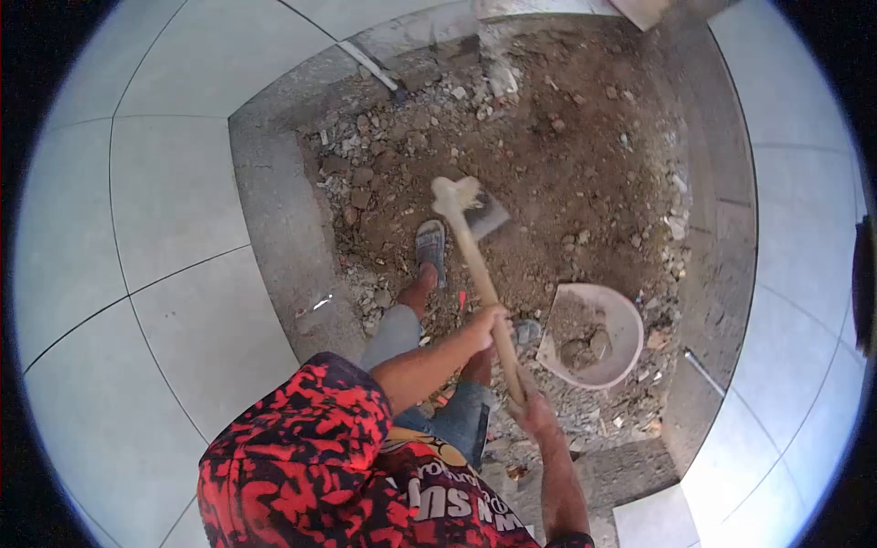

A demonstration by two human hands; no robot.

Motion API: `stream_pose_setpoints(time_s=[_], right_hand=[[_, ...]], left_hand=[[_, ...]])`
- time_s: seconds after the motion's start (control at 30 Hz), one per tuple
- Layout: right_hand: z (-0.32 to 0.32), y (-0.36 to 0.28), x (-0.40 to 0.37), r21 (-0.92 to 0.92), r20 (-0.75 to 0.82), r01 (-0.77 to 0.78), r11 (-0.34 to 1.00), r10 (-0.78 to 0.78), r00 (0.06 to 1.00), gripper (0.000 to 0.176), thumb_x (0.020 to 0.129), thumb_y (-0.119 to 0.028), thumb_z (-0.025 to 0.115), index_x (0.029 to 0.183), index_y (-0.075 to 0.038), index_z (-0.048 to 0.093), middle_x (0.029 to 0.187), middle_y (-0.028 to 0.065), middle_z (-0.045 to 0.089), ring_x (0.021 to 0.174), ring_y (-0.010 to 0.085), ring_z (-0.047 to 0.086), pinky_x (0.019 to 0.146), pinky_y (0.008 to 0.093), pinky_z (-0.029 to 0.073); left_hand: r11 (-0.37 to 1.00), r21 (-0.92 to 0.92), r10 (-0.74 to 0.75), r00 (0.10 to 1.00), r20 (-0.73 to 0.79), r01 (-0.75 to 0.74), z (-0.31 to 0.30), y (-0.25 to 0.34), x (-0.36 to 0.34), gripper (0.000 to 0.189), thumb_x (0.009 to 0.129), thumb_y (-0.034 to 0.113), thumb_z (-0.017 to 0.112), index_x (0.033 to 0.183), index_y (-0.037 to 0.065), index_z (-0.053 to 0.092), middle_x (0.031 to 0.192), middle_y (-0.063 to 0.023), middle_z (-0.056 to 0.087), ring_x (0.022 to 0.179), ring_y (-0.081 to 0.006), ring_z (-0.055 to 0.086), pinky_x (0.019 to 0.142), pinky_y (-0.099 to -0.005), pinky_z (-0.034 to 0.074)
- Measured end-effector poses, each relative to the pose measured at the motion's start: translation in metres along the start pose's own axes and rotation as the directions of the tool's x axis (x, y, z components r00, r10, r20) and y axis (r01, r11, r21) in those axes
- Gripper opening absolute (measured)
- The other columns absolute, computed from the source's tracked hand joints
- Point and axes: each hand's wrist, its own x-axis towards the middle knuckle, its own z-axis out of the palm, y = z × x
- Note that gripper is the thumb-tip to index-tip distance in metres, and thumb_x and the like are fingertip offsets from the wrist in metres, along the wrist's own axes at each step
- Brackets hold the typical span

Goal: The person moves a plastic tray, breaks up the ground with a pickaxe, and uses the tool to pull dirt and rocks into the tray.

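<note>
A hoe (479, 265) with a pale wooden handle slants across the middle of the view. Its thick light-coloured head and dark flat blade (488, 217) overlap brown soil and rubble (539, 137). My left hand (486, 327) is closed around the middle of the handle. Lower down, my right hand (537, 416) grips the handle near its end. Right of the handle sits a pale pink scoop-shaped pan (630, 342) with soil and lumps inside.
My sandalled foot (430, 245) stands on the soil, and the other shoe (526, 331) shows near the pan. Concrete edges (274, 219) border the sunken pit, with pale floor tiles (183, 201) around it. White pipes (367, 62) stick out from its sides.
</note>
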Motion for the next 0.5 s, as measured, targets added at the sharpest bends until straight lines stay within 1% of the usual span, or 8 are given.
stream_pose_setpoints(time_s=[0.07,0.17,0.2,0.27,0.3,0.37,0.43,0.5], right_hand=[[0.009,-0.017,0.037,-0.185,-0.032,0.287,0.940,-0.297,0.954,0.072,0.071,-0.023,0.062,0.132,-0.016,0.023,0.112,0.0195,0.049,0.098,0.0380,0.049,0.085,0.0449,0.039],[0.019,-0.037,0.087,-0.410,0.017,0.114,0.905,-0.117,0.993,0.065,0.072,-0.026,0.060,0.127,-0.011,0.030,0.104,0.0182,0.052,0.090,0.0369,0.053,0.079,0.0455,0.042],[0.014,-0.044,0.107,-0.423,0.028,0.120,0.898,-0.120,0.992,0.065,0.072,-0.026,0.060,0.127,-0.011,0.030,0.104,0.0182,0.052,0.090,0.0369,0.053,0.079,0.0455,0.042],[0.003,-0.057,0.152,-0.659,0.120,0.131,0.741,-0.068,0.990,0.060,0.074,-0.034,0.058,0.124,-0.011,0.034,0.105,0.0165,0.054,0.087,0.0346,0.056,0.073,0.0444,0.045],[0.000,-0.056,0.176,-0.658,0.124,0.132,0.741,-0.066,0.990,0.060,0.074,-0.034,0.058,0.124,-0.011,0.034,0.105,0.0165,0.054,0.087,0.0346,0.056,0.073,0.0444,0.045],[-0.007,-0.046,0.231,-0.727,0.036,0.345,0.594,-0.469,0.883,0.057,0.075,-0.039,0.054,0.120,-0.009,0.037,0.096,0.0140,0.057,0.077,0.0317,0.059,0.063,0.0418,0.047],[-0.015,-0.037,0.297,-0.736,0.087,0.368,0.568,-0.461,0.883,0.054,0.074,-0.038,0.055,0.117,-0.009,0.039,0.094,0.0132,0.057,0.074,0.0315,0.059,0.059,0.0401,0.048],[-0.031,-0.077,0.335,-0.697,0.101,0.383,0.606,-0.447,0.889,0.048,0.074,-0.033,0.055,0.114,-0.010,0.041,0.090,0.0135,0.058,0.073,0.0321,0.059,0.060,0.0412,0.048]], left_hand=[[0.997,-0.072,0.033,0.999,-0.022,-0.034,-0.013,0.047,-0.001,0.022,0.068,0.011,0.061,0.083,0.006,0.046,0.067,-0.0079,0.047,0.056,-0.0239,0.050,0.053,-0.0404,0.046],[0.984,-0.145,0.096,0.994,-0.055,-0.103,-0.027,0.106,-0.004,0.021,0.069,0.012,0.059,0.081,0.007,0.044,0.067,-0.0071,0.045,0.057,-0.0225,0.048,0.055,-0.0397,0.045],[0.979,-0.147,0.137,0.989,-0.058,-0.144,-0.026,0.123,-0.003,0.020,0.069,0.012,0.057,0.081,0.007,0.041,0.067,-0.0068,0.044,0.058,-0.0218,0.047,0.059,-0.0405,0.043],[0.952,-0.227,0.194,0.978,-0.074,-0.206,-0.023,0.156,0.004,0.019,0.070,0.012,0.059,0.078,0.007,0.043,0.066,-0.0064,0.044,0.057,-0.0216,0.047,0.057,-0.0380,0.043],[0.920,-0.288,0.251,0.964,-0.090,-0.266,-0.021,0.173,0.009,0.018,0.071,0.013,0.061,0.074,0.007,0.045,0.065,-0.0060,0.044,0.056,-0.0214,0.048,0.055,-0.0356,0.043],[0.901,-0.344,0.258,0.964,-0.060,-0.263,-0.012,0.209,0.022,0.017,0.072,0.012,0.060,0.074,0.007,0.044,0.062,-0.0048,0.042,0.056,-0.0205,0.046,0.056,-0.0357,0.043],[0.834,-0.391,0.395,0.916,-0.067,-0.388,-0.005,0.241,0.047,0.016,0.072,0.012,0.059,0.074,0.007,0.044,0.059,-0.0038,0.041,0.055,-0.0198,0.044,0.056,-0.0358,0.042],[0.806,-0.417,0.414,0.904,-0.110,-0.420,-0.010,0.272,0.081,0.017,0.072,0.013,0.060,0.073,0.008,0.044,0.059,-0.0037,0.041,0.055,-0.0197,0.044,0.056,-0.0360,0.042]])
